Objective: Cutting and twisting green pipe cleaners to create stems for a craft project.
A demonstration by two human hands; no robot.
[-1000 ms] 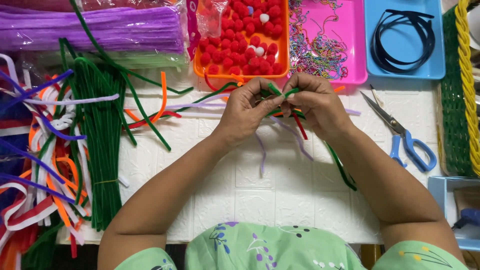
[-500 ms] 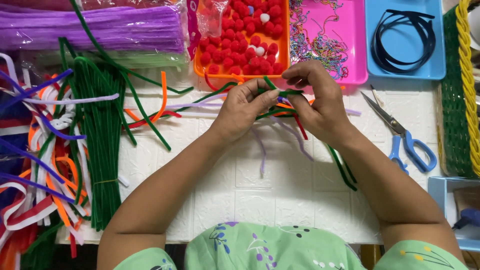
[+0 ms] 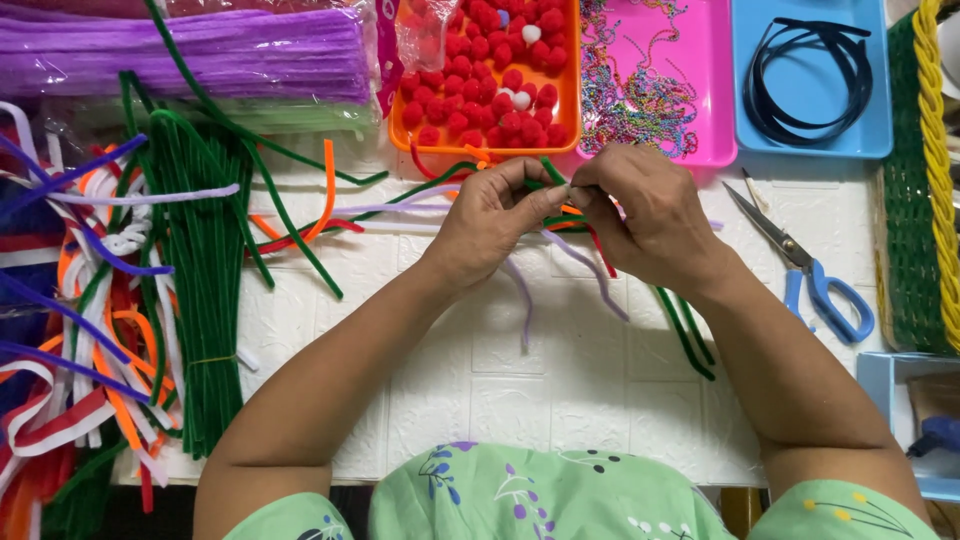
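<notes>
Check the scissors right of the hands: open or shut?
Open. The scissors lie flat on the white table, blades parted in a narrow V, blue handles apart.

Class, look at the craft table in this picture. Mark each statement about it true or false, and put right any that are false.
1. Both hands, left hand and right hand, pinch pipe cleaners together. True.
2. The orange tray holds scissors. False: it holds red pom-poms.
3. The scissors have blue handles. True.
4. The blue tray holds purple pipe cleaners. False: it holds black bands.
</notes>
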